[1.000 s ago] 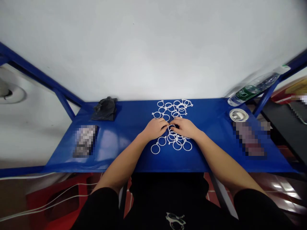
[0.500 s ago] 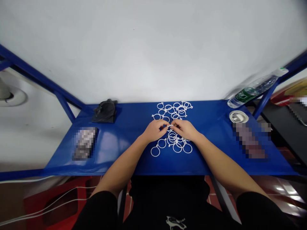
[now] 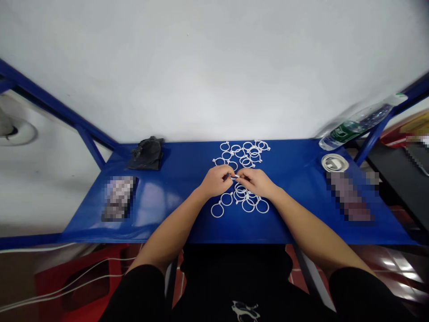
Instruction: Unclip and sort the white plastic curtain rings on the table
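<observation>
Several white plastic rings lie on a blue table (image 3: 174,210). One cluster of white rings (image 3: 244,152) sits at the far side; a second cluster (image 3: 241,203) lies nearer me. My left hand (image 3: 217,180) and my right hand (image 3: 256,181) meet above the near cluster, fingertips pinched together on a small white ring piece (image 3: 235,176) held between them.
A crumpled dark cloth (image 3: 146,153) lies at the back left. A blurred flat object (image 3: 118,197) sits on the left. On the right are a lying plastic bottle (image 3: 355,125), a round white coil (image 3: 334,162) and another blurred object (image 3: 348,196). White wall behind.
My hands lifted slightly from the near cluster and drew their fingertips together on a white ring piece. The rings on the table stay in place.
</observation>
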A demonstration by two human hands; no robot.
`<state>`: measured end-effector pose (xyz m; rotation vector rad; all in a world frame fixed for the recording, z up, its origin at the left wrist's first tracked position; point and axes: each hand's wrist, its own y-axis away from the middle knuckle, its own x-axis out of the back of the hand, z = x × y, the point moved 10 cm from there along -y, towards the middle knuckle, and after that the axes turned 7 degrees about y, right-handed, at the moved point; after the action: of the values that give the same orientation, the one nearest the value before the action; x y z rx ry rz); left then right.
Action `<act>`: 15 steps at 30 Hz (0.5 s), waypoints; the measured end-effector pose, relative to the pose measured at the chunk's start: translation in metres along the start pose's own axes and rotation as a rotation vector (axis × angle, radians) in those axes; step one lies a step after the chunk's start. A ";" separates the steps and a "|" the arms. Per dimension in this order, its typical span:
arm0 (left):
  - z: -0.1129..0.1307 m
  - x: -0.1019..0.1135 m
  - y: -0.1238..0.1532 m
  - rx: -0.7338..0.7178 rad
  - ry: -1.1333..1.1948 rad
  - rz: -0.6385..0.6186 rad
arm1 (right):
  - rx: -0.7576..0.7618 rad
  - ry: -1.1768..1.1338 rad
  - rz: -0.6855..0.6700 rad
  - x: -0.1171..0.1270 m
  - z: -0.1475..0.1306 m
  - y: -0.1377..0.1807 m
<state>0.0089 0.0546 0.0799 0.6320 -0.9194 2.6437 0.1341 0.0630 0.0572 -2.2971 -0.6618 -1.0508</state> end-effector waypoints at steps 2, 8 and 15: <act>0.000 -0.003 0.000 -0.001 0.004 -0.030 | 0.014 -0.006 0.002 -0.001 -0.003 0.000; -0.003 -0.006 0.003 -0.010 -0.017 -0.052 | 0.041 0.002 0.025 0.001 -0.003 0.000; -0.014 0.011 0.002 0.099 -0.045 0.096 | -0.109 0.162 0.271 0.032 0.024 0.006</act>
<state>-0.0061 0.0636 0.0748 0.6896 -0.8561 2.7851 0.1691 0.0801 0.0673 -2.2824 -0.2257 -1.1486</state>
